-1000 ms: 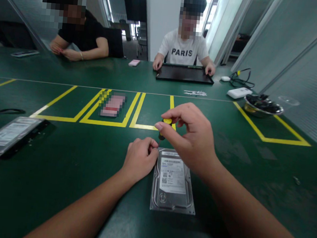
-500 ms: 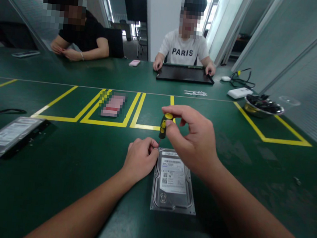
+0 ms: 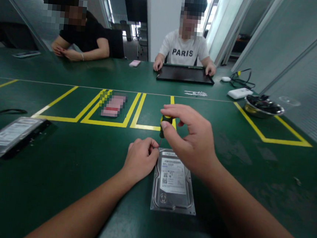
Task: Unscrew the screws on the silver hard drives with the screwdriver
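The small screwdriver (image 3: 163, 127) stands upright on the far left corner of the hard drive (image 3: 173, 181), which lies flat on the green table (image 3: 59, 177). My right hand (image 3: 193, 142) pinches its handle from above with the fingertips. I judge the tool light and stiff, and the drive dense and fragile, best held by its edges. My left hand (image 3: 139, 160) is curled closed just below the grip, touching that corner. Another drive (image 3: 9, 135) lies well to the left of the grip.
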A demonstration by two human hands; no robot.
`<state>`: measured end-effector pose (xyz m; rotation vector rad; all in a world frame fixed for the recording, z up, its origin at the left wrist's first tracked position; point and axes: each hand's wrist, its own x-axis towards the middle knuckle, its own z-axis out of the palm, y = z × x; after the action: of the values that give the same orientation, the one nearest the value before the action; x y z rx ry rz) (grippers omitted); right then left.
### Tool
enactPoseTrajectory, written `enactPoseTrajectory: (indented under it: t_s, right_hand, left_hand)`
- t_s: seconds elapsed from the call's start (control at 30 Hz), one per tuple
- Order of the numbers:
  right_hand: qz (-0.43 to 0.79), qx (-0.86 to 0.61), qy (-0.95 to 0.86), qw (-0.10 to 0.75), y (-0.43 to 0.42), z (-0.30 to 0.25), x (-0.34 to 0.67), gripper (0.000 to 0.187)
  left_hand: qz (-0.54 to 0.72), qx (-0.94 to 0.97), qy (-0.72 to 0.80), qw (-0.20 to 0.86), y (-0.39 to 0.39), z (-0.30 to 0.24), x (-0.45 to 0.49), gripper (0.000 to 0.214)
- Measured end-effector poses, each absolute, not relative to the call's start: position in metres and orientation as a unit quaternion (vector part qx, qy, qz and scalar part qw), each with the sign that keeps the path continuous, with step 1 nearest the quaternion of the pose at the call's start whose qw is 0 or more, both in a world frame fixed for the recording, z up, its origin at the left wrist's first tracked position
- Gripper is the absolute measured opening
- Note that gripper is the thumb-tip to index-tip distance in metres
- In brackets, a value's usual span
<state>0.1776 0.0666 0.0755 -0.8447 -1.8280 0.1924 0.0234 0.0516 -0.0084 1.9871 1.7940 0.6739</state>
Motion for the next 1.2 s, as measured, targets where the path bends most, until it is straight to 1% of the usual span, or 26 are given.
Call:
enactPoseTrajectory:
  t_s: [0.07, 0.13, 0.27, 0.4, 0.63, 0.73, 0.87, 0.97, 1.07, 1.2]
  right_hand:
    - [0.07, -0.353, -0.768, 0.53, 0.0666, 0.0758, 0.178, 0.014]
    - [0.062, -0.357, -0.77, 0.526, 0.0664, 0.0764, 0.1786, 0.013]
    - [0.075, -0.359, -0.772, 0.518, 0.0658, 0.077, 0.179, 0.028]
    - [0.093, -0.345, -0.781, 0.512, 0.0662, 0.0764, 0.1788, 0.025]
    - [0.074, -0.332, -0.784, 0.52, 0.0685, 0.0761, 0.1812, 0.033]
    - [0.076, -0.324, -0.794, 0.509, 0.0684, 0.077, 0.1811, 0.03]
    - [0.067, -0.331, -0.803, 0.492, 0.0679, 0.0788, 0.1802, 0.02]
    - [0.072, -0.333, -0.802, 0.491, 0.0668, 0.0801, 0.1802, 0.02]
    - [0.087, -0.314, -0.809, 0.49, 0.0658, 0.081, 0.1802, 0.025]
    - [0.076, -0.31, -0.815, 0.484, 0.0651, 0.0816, 0.18, 0.017]
  left_hand:
    - [0.244, 0.708, 0.635, 0.19, 0.0519, -0.009, 0.023, 0.009]
    - [0.248, 0.708, 0.632, 0.193, 0.0517, -0.0093, 0.0227, 0.008]
    - [0.247, 0.708, 0.634, 0.189, 0.0507, -0.0098, 0.0226, 0.009]
    - [0.243, 0.709, 0.635, 0.187, 0.0509, -0.0103, 0.023, 0.011]
    - [0.248, 0.707, 0.633, 0.196, 0.0505, -0.0078, 0.0233, 0.009]
    - [0.247, 0.707, 0.633, 0.198, 0.0504, -0.0074, 0.0234, 0.009]
    - [0.252, 0.708, 0.63, 0.197, 0.0512, -0.0097, 0.0232, 0.009]
    - [0.251, 0.709, 0.631, 0.19, 0.0518, -0.0114, 0.0226, 0.01]
    - [0.244, 0.712, 0.631, 0.187, 0.0524, -0.0124, 0.022, 0.012]
    - [0.239, 0.712, 0.635, 0.18, 0.0529, -0.0129, 0.0221, 0.012]
